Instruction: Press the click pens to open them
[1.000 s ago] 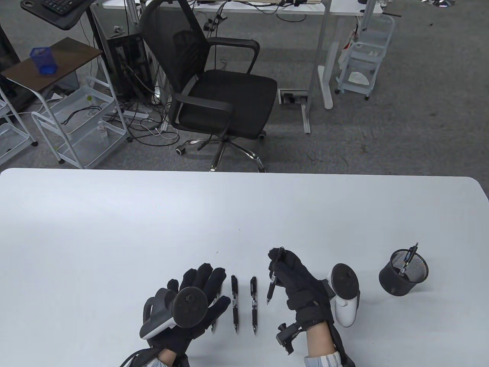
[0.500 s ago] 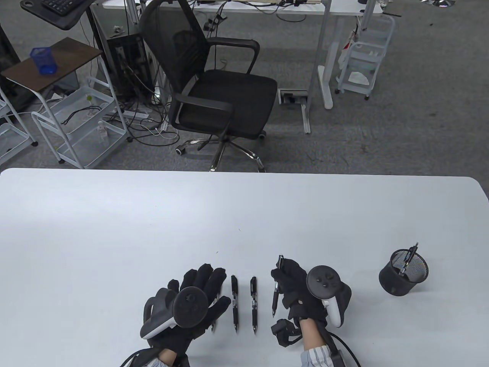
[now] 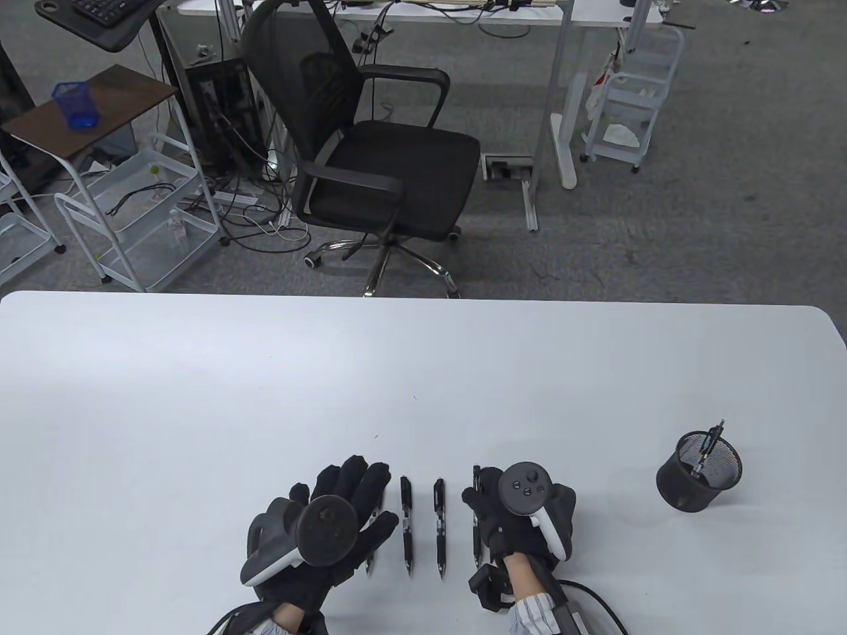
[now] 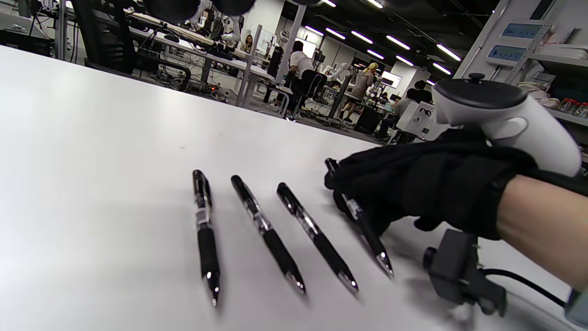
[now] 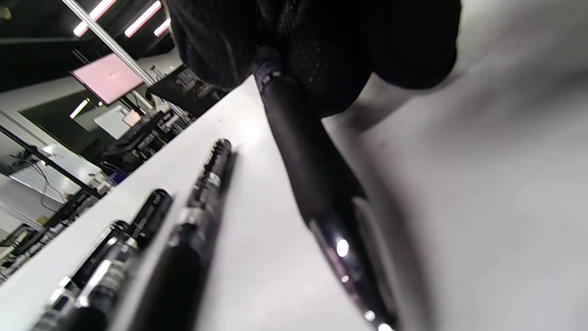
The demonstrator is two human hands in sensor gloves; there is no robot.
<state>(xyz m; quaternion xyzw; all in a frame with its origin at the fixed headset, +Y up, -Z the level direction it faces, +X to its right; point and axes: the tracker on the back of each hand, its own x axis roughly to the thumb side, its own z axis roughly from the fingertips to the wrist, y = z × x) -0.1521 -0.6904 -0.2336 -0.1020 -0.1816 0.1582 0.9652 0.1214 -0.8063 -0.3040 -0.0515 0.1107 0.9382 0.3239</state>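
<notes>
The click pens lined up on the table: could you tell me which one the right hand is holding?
The rightmost pen in the row: the right hand grips its upper barrel, tip toward the person. The other three pens lie free, with no hand holding them.

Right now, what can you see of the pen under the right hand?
The pen is slim and black, plastic by its look, with a dark grip section, a pale band mid-barrel and a shiny metal tip. It lies low along the table, tip toward the person, rightmost in a row of four. The right hand covers its upper half, fingers holding it; the click end shows past them.
</notes>
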